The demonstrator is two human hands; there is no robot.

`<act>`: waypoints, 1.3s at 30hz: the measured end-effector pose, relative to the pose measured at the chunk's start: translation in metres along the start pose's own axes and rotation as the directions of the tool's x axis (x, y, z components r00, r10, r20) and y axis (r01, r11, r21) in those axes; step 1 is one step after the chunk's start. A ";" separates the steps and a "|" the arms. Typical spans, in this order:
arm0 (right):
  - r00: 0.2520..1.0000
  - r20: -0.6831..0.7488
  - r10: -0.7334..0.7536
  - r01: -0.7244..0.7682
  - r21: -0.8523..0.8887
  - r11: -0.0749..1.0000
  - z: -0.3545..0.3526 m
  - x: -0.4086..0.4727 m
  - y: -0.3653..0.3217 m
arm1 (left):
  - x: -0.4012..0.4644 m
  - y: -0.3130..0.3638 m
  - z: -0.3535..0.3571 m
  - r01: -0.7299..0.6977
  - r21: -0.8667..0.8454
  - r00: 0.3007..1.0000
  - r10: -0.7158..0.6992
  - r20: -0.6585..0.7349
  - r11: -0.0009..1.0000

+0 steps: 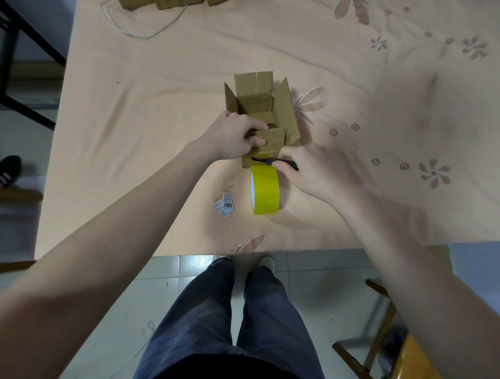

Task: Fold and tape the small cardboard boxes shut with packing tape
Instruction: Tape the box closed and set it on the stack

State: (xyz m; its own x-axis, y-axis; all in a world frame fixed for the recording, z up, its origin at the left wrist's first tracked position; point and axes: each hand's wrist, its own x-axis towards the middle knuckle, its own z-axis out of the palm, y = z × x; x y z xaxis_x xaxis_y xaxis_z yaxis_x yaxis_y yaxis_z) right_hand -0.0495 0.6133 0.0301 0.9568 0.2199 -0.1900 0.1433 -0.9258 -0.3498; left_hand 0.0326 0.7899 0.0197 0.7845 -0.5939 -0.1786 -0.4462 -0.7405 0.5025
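A small brown cardboard box stands in the middle of the table with its top flaps open. My left hand grips the box's near flap, thumb on the outside and fingers curled over its edge. My right hand holds a small black cutter, whose tip touches the near side of the box low down. A yellow roll of packing tape stands on its edge just in front of the box, below the cutter.
A peach floral cloth covers the table. Small barcode labels lie left of the tape. More cardboard boxes and a white cord sit at the far edge. A wooden chair stands at lower right.
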 end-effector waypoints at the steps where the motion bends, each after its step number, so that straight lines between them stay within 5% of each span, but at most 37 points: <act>1: 1.000 -0.010 0.003 -0.003 -0.021 1.000 0.000 0.002 -0.001 | 0.000 0.000 0.000 0.002 -0.001 1.000 -0.002 -0.001 1.000; 24: 0.986 0.035 0.161 -0.155 -0.147 0.977 -0.008 0.001 0.031 | -0.006 -0.018 0.003 0.089 0.009 0.995 -0.088 -0.051 0.996; 27: 0.978 0.094 0.188 -0.188 -0.011 0.982 -0.008 -0.012 0.046 | -0.009 -0.022 0.002 0.098 -0.010 0.993 -0.098 -0.058 0.995; 31: 0.974 -0.014 0.226 -0.218 0.214 0.952 0.005 -0.022 0.035 | -0.006 -0.022 0.005 0.101 0.011 0.994 -0.101 -0.037 0.995; 35: 0.928 -0.075 0.364 -0.286 0.481 0.829 0.031 -0.024 -0.003 | -0.003 -0.020 0.008 0.118 0.014 0.993 -0.118 -0.023 0.993; 39: 0.900 0.010 0.436 -0.314 0.711 0.630 0.053 -0.015 -0.028 | -0.004 -0.020 0.009 0.125 0.014 0.992 -0.124 -0.024 0.992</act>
State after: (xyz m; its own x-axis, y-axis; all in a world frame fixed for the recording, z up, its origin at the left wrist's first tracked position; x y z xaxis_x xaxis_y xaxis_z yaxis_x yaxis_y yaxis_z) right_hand -0.0809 0.6518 -0.0056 0.9207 -0.2029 -0.3332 -0.3896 -0.4335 -0.8126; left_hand 0.0345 0.8035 0.0027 0.8439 -0.4895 -0.2196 -0.3510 -0.8132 0.4642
